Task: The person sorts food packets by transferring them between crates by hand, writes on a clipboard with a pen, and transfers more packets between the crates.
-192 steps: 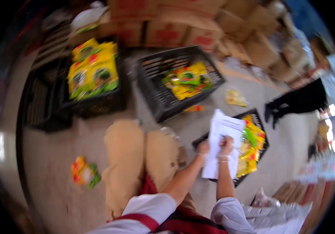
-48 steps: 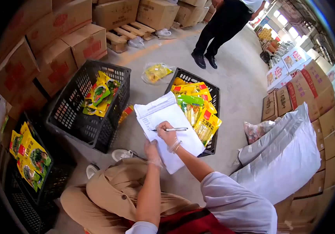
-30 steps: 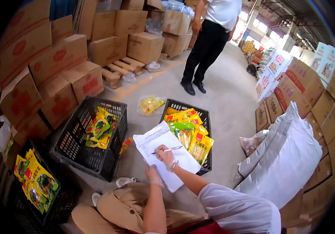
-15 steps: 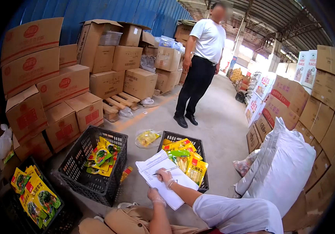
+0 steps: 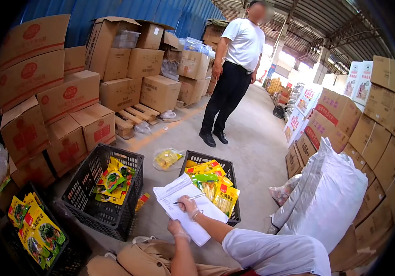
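My right hand [image 5: 188, 206] is closed around a pen [image 5: 199, 196], its tip near the handwritten lines on a pad of white paper [image 5: 211, 213]. At the pad's lower left edge, my left hand [image 5: 178, 229] grips the sheets with curled fingers. A clear plastic covering shows at both wrists. The pad lies tilted above my lap, partly in front of a black crate [image 5: 235, 221] that holds yellow food packets [image 5: 226, 199]. What is written is too small to read.
Left of the pad stands a black crate [image 5: 123, 224] with several packets; another crate [image 5: 75, 252] is further left. A clear bag [image 5: 167, 159] lies on the floor. A person [image 5: 236, 69] stands ahead. White sacks [image 5: 324, 198] and stacked cartons [image 5: 377, 138] line the right.
The view has shifted slightly, so most nearby things sit a little further left. Both hands keep their hold on the pen and the pad. The standing person stays in place.
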The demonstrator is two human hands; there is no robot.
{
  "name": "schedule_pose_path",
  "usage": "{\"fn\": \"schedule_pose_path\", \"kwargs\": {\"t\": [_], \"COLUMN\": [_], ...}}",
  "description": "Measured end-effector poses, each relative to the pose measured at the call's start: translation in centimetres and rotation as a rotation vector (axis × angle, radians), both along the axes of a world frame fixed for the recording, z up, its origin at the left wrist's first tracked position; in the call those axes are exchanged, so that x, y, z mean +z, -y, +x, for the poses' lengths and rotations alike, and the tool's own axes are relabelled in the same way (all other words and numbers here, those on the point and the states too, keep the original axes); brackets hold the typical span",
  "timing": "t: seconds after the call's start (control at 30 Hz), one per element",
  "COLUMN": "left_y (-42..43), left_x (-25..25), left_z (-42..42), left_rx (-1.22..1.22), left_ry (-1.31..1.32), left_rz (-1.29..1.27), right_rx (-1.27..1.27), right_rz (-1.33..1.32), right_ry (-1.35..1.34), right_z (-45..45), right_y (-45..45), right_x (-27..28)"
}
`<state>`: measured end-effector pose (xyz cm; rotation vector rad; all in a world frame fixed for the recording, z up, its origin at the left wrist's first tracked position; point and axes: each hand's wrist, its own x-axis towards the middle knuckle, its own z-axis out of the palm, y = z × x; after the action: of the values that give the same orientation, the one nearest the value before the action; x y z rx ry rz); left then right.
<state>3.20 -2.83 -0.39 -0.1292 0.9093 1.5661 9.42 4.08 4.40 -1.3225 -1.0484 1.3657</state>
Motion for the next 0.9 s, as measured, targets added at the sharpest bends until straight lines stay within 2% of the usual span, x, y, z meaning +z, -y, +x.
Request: {"fn": "schedule_pose_path", "kwargs": {"t": [0.07, 0.27, 0.57, 0.9], "left_y": [-0.6, 0.6, 0.0, 0.3], "left_x": [-2.2, 1.1, -0.6, 0.3], "left_z": [0.5, -0.3, 0.1, -0.3], "left_rx": [-0.002, -0.014, 0.038, 0.023], "left_ry": [-0.041, -0.072, 0.017, 0.056], "left_rz": [0.023, -0.028, -0.012, -0.019], "right_rx": [0.002, 0.002, 0.017, 0.006], "right_rz": [0.013, 0.021, 0.035, 0.034], "right_ry": [-0.002, 0.003, 0.021, 0.017], "right_z": [0.1, 0.3, 0.1, 0.1], "right_y": [-0.1, -0.4, -0.2, -0.2], "right_x": [-0.3, -0.8, -0.6, -0.6]}}
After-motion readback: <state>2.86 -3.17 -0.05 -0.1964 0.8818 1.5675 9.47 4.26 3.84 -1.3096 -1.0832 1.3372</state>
